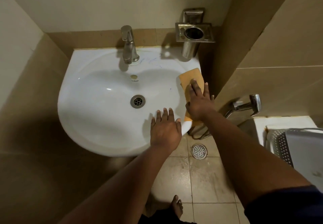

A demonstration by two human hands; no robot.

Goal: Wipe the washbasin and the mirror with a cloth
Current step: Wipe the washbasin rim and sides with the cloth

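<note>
A white washbasin (97, 112) hangs on the tiled wall, with a steel tap (129, 46) at its back and a drain (137, 101) in the bowl. An orange cloth (191, 77) lies flat on the basin's right rim. My right hand (199, 101) presses flat on the cloth, fingers spread. My left hand (165, 129) rests open on the basin's front right rim, holding nothing. Faint blue marks show beside the tap. No mirror is in view.
A steel tumbler holder (194, 33) is fixed to the wall above the basin's right corner. A hand sprayer (248, 105) hangs on the right wall. A white toilet (297, 145) sits at the right edge. A floor drain (199, 151) and my bare foot (177, 205) are below.
</note>
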